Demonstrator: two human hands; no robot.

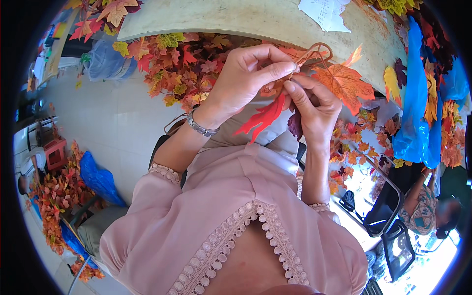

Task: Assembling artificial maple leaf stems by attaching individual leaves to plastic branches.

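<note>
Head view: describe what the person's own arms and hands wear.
Both forearms are bare below short, dusty-pink sleeves edged with pale lace trim at the cuffs. The left hand has a silver metal bracelet, or perhaps a watch band, around its wrist. The right hand shows no ring, glove or band. The pink top has the same lace trim along its neckline.

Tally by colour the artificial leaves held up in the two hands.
Orange leaves: 1
Red leaves: 1
Dark purple leaves: 1
Total: 3, pinched between the left hand and right hand on a brown wire stem.
</note>
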